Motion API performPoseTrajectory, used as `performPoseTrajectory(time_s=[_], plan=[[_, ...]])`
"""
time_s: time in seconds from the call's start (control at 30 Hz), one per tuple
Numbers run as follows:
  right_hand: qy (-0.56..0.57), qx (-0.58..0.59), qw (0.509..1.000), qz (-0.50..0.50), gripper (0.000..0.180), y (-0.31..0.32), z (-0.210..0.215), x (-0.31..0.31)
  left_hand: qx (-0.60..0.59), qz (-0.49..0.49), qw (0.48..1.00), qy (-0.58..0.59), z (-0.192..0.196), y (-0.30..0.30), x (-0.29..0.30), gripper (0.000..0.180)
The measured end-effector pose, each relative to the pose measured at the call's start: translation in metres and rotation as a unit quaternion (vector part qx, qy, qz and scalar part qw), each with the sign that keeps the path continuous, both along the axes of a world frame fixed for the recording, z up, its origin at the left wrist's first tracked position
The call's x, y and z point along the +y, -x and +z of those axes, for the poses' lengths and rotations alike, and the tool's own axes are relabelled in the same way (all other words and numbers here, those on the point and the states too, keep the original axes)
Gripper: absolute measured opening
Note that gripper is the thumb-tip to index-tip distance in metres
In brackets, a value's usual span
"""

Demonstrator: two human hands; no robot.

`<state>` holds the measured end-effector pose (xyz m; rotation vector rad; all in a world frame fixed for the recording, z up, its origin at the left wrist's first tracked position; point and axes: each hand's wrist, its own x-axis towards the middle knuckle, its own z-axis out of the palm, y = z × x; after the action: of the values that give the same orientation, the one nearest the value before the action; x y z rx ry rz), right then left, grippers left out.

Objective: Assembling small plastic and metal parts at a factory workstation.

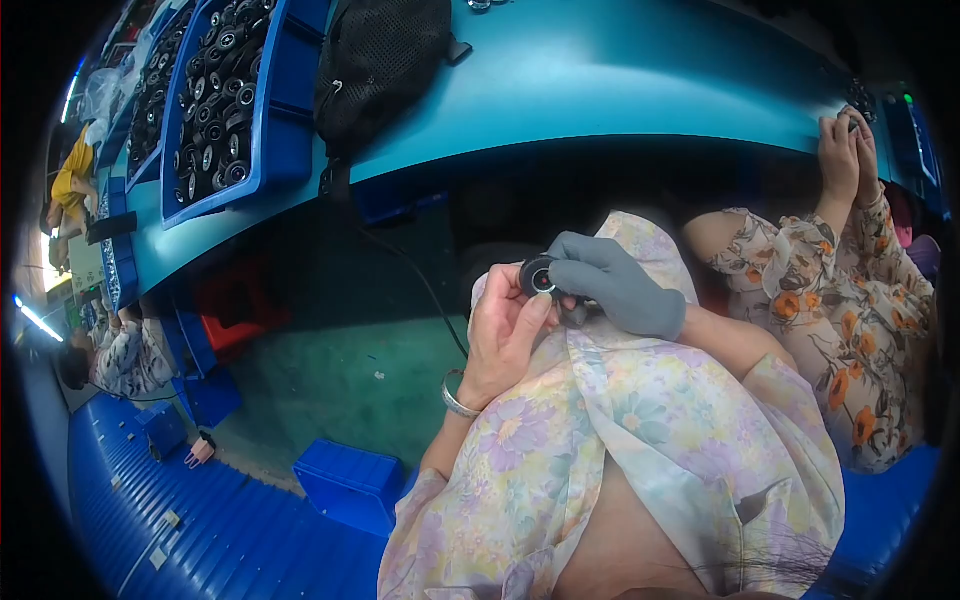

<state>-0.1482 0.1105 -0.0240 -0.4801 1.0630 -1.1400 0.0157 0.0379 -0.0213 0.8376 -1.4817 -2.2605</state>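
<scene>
Just above my lap, my two hands meet around a small black wheel (538, 272) with a pale ring at its hub. My bare left hand (503, 335), with a bracelet at the wrist, grips the wheel from the left, its thumb bent up against the near side. In a grey glove, my right hand (622, 290) pinches the wheel from the right, fingers reaching over its face. Part of the wheel is hidden behind the fingers.
A blue bin (262, 160) full of black wheels stands on the teal table (590, 80), beside a black mesh bag (385, 65). At the right sits a co-worker in a flowered garment (850, 340), hands (845, 155) at the table edge. A blue crate (347, 485) lies at lower left.
</scene>
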Motion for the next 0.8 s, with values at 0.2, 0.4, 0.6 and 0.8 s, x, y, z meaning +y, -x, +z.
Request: performPoseTrajectory(time_s=[0.2,0.4,0.6,0.8], plan=[[-0.015,-0.013,1.0,-0.008,0.021,0.0,0.002,-0.003,0.017,0.0,1.0,-0.002,-0.003,-0.001,-0.001,0.018],[-0.021,-0.059,0.998,-0.003,0.022,-0.004,-0.005,0.001,0.032,-0.021,0.999,-0.01,-0.005,-0.005,-0.002,0.018],[-0.02,0.028,0.999,0.002,0.022,0.0,-0.003,-0.004,0.043,-0.024,0.993,-0.104,-0.012,-0.01,-0.003,0.017],[-0.013,0.064,0.997,0.047,0.025,0.002,0.0,-0.008,0.036,-0.062,0.992,-0.104,-0.012,-0.012,-0.007,0.018]])
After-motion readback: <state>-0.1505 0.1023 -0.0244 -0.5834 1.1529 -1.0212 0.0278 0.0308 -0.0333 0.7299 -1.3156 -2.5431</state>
